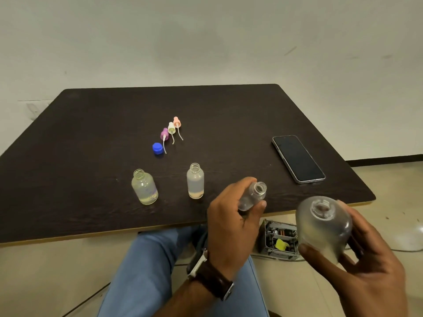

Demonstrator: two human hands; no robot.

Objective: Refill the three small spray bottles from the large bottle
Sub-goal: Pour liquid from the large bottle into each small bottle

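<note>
Right hand (366, 266) is closest to the camera, fingers curled round the large bottle (325, 227), uncapped, held off the table edge (114, 234). Left hand (231, 223) grips a small spray bottle (253, 195), tilted toward it, mouths still apart. Two more small bottles, the left one (144, 187) and the middle one (195, 181), stand open on the table with only a bit of liquid in the bottom. Looks like thin, light, slick plastic, so I'd hold each around the body, not the neck. Three spray tops (170, 130) and a blue cap (157, 148) sit farther back.
</note>
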